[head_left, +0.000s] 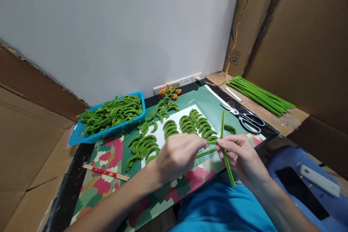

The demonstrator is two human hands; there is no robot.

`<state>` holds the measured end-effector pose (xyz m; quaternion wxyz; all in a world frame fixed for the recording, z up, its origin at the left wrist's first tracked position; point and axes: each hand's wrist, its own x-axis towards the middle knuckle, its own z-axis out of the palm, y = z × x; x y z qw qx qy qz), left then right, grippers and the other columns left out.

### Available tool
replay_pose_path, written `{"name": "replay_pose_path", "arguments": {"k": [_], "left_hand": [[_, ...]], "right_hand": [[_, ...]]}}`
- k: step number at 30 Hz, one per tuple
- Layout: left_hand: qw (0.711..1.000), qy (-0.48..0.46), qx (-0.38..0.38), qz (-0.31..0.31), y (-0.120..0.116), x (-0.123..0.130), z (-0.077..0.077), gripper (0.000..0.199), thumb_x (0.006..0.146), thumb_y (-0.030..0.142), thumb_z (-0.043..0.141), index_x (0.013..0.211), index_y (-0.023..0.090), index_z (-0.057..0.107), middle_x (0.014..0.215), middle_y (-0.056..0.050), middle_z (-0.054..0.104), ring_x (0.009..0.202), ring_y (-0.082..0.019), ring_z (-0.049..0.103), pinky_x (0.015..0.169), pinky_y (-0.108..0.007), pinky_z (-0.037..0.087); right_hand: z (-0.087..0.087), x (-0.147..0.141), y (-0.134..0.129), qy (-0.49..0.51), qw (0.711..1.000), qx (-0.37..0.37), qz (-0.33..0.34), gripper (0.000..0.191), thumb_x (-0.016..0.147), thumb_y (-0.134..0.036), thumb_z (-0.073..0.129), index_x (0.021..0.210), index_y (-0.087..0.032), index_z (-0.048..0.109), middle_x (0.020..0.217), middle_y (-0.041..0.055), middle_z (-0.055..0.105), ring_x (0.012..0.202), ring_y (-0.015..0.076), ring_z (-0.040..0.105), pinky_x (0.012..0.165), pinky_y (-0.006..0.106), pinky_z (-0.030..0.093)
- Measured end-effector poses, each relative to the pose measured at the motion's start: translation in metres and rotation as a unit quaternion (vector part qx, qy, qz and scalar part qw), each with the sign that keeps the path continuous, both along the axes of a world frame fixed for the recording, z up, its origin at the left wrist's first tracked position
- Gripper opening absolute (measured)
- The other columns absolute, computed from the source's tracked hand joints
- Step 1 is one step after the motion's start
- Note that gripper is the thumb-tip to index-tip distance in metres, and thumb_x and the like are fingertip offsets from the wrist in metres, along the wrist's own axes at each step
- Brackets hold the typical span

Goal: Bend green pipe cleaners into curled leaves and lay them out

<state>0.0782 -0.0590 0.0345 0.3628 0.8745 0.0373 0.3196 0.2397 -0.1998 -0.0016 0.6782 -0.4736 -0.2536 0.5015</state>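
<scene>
My right hand [235, 152] pinches a long green fuzzy stem [228, 169] between thumb and fingers; the stem slants upright past the fingertips. My left hand [178, 154] is closed on a short green piece [212, 142] that runs across to the stem at my right fingertips. Another green stem [206, 153] shows just below, between the hands. Beyond my left hand, curved green pieces [187, 125] lie in rows on a white sheet [160, 136]. More curved pieces [144, 146] lie at its left edge.
A blue basket [106, 136] heaped with green pieces stands at the left. Wrapped chopsticks [106, 172] lie near the front left. Scissors [244, 117], a white pen [234, 94] and a bundle of green stems [261, 96] lie at the right. Orange flowers [170, 91] rest at the back. A phone [301, 192] lies on a blue stool.
</scene>
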Motion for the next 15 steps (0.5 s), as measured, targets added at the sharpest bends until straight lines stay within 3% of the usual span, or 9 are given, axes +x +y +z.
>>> {"name": "replay_pose_path", "arguments": {"k": [2, 3, 6, 8, 10, 12, 13, 15], "left_hand": [[0.995, -0.028, 0.098, 0.008, 0.001, -0.001, 0.001, 0.006, 0.1, 0.012, 0.073, 0.099, 0.015, 0.079, 0.085, -0.009, 0.083, 0.071, -0.019, 0.078, 0.066, -0.027, 0.059], [0.996, -0.012, 0.085, 0.019, 0.001, -0.001, 0.002, 0.004, 0.1, 0.014, 0.075, 0.099, 0.014, 0.079, 0.083, -0.008, 0.083, 0.068, -0.018, 0.076, 0.064, -0.025, 0.057], [0.987, 0.089, -0.129, 0.026, 0.001, 0.0, 0.009, 0.022, 0.105, 0.032, 0.074, 0.091, 0.015, 0.075, 0.071, -0.002, 0.074, 0.057, -0.013, 0.067, 0.053, -0.021, 0.051], [0.95, 0.134, -0.283, 0.003, 0.001, 0.003, 0.013, 0.033, 0.106, 0.044, 0.073, 0.088, 0.016, 0.07, 0.064, 0.002, 0.066, 0.05, -0.011, 0.062, 0.049, -0.02, 0.047], [0.919, 0.151, -0.365, -0.01, 0.001, 0.004, 0.013, 0.039, 0.102, 0.052, 0.076, 0.087, 0.017, 0.066, 0.06, 0.004, 0.062, 0.045, -0.011, 0.058, 0.044, -0.02, 0.042], [0.914, 0.162, -0.372, -0.005, 0.001, 0.004, 0.011, 0.04, 0.101, 0.053, 0.077, 0.086, 0.018, 0.064, 0.058, 0.004, 0.062, 0.044, -0.012, 0.057, 0.043, -0.021, 0.039], [0.926, 0.162, -0.341, 0.003, 0.0, 0.004, 0.011, 0.038, 0.102, 0.051, 0.076, 0.086, 0.018, 0.064, 0.06, 0.002, 0.063, 0.047, -0.013, 0.059, 0.045, -0.021, 0.041], [0.97, 0.145, -0.197, 0.007, -0.001, 0.002, 0.012, 0.032, 0.105, 0.04, 0.072, 0.082, 0.02, 0.064, 0.064, 0.0, 0.065, 0.055, -0.015, 0.06, 0.052, -0.025, 0.045]], "right_hand": [[-0.004, -0.002, -0.001, 0.03, 0.999, -0.002, -0.014, 0.04, 0.083, -0.053, 0.092, 0.072, -0.015, 0.082, 0.058, 0.0017, 0.064, 0.043, 0.0068, 0.039, 0.04, 0.023, 0.024], [-0.006, -0.002, -0.001, 0.01, 0.999, 0.013, -0.028, 0.039, 0.084, -0.051, 0.092, 0.072, -0.016, 0.083, 0.059, 0.0016, 0.063, 0.044, 0.0075, 0.042, 0.041, 0.024, 0.027], [-0.007, -0.001, -0.004, -0.099, 0.991, 0.065, -0.058, 0.037, 0.094, -0.045, 0.086, 0.07, -0.017, 0.081, 0.065, 0.0022, 0.065, 0.051, 0.0102, 0.052, 0.045, 0.025, 0.037], [-0.005, 0.0, -0.007, -0.158, 0.982, 0.079, -0.061, 0.041, 0.098, -0.042, 0.082, 0.065, -0.017, 0.078, 0.069, 0.0038, 0.068, 0.057, 0.0124, 0.057, 0.05, 0.026, 0.042], [-0.002, 0.0, -0.01, -0.191, 0.975, 0.087, -0.078, 0.044, 0.099, -0.04, 0.082, 0.061, -0.017, 0.076, 0.069, 0.0043, 0.069, 0.06, 0.0135, 0.06, 0.054, 0.027, 0.045], [-0.002, -0.001, -0.011, -0.178, 0.976, 0.087, -0.091, 0.041, 0.097, -0.04, 0.083, 0.063, -0.017, 0.078, 0.066, 0.0042, 0.069, 0.057, 0.0133, 0.06, 0.054, 0.026, 0.047], [-0.003, -0.002, -0.011, -0.144, 0.982, 0.081, -0.09, 0.038, 0.095, -0.041, 0.085, 0.065, -0.017, 0.08, 0.065, 0.0039, 0.07, 0.053, 0.0126, 0.059, 0.049, 0.025, 0.046], [-0.006, -0.003, -0.009, -0.025, 0.996, 0.052, -0.062, 0.035, 0.088, -0.045, 0.09, 0.069, -0.017, 0.083, 0.061, 0.0032, 0.07, 0.042, 0.0102, 0.053, 0.038, 0.023, 0.041]]}}
